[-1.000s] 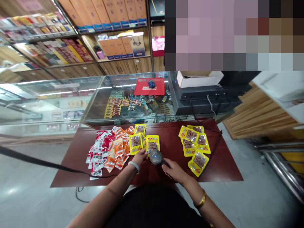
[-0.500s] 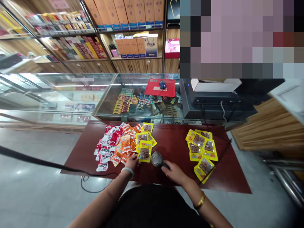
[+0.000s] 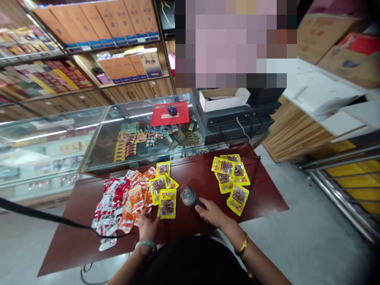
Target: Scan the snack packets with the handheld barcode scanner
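Observation:
My left hand [image 3: 147,227] rests low over the table, fingers apart, between the orange packets [image 3: 137,198] and a yellow snack packet [image 3: 167,204]. Its thumb side is at that packet's lower left corner; whether it touches is hard to tell. My right hand [image 3: 212,212] grips the dark handle of a barcode scanner [image 3: 189,196], whose round grey head shows a small blue light. The scanner head is just right of the yellow packet. Red and white packets [image 3: 109,206] overlap at the left, beside the orange ones. More yellow packets [image 3: 234,174] lie in a group at the right.
Behind the dark red table [image 3: 196,162] stands a glass display counter [image 3: 101,130] with a red mouse pad [image 3: 157,114] and mouse [image 3: 172,110]. Dark equipment bears a white open box [image 3: 224,102]. A black cord [image 3: 74,223] crosses the left. Metal rails [image 3: 341,198] stand at the right.
The view has swung to the right. My left hand has drawn back from the yellow packet's left edge toward the orange packets. My right hand keeps the scanner, with a blue light showing now.

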`<move>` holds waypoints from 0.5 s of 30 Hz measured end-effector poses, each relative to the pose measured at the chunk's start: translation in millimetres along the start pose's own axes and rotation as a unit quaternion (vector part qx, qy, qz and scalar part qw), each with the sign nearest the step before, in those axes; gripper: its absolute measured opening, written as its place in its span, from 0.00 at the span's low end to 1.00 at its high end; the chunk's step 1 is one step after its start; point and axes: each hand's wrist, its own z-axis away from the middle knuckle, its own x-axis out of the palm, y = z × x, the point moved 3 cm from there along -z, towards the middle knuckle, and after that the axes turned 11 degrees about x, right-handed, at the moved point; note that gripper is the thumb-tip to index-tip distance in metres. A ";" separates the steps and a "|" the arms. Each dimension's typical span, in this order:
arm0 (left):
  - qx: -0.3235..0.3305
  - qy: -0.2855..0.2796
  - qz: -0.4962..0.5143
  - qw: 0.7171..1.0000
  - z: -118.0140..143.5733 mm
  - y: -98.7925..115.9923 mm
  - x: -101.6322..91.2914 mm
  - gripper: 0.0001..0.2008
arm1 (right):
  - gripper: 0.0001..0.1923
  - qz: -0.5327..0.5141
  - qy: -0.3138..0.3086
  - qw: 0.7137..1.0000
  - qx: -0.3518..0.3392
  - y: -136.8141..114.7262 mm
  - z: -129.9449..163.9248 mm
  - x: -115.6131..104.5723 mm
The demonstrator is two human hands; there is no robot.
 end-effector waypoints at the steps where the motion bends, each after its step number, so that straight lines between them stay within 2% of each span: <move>1: 0.055 0.008 -0.027 0.998 -1.5 8.4 0.2 0.20 | 0.17 -0.032 0.004 0.999 0.014 2.6 0.7 -4.1; 3: 0.157 -0.003 -0.026 0.987 -6.7 32.8 12.5 0.18 | 0.19 -0.102 0.011 0.994 0.039 8.8 2.2 -12.9; 4: 0.195 -0.021 -0.009 0.981 -10.7 48.7 25.0 0.18 | 0.21 -0.136 0.019 0.989 0.049 12.2 3.1 -18.0; 6: 0.233 -0.079 0.030 0.969 -21.0 86.6 61.3 0.16 | 0.23 -0.191 0.044 0.979 0.057 19.4 5.2 -29.5; 8: 0.255 -0.145 0.073 0.953 -31.5 131.0 106.9 0.15 | 0.25 -0.225 0.072 0.970 0.060 27.5 7.9 -41.6; 10: 0.227 -0.224 0.118 0.941 -40.0 173.7 154.9 0.14 | 0.25 -0.243 0.093 0.963 0.066 36.9 11.5 -52.7; 12: 0.166 -0.280 0.127 0.937 -46.2 209.3 196.8 0.15 | 0.25 -0.254 0.111 0.958 0.070 46.1 16.0 -61.8; 15: 0.102 -0.302 0.106 0.942 -54.7 246.2 239.6 0.20 | 0.27 -0.268 0.127 0.952 0.071 57.2 23.7 -70.0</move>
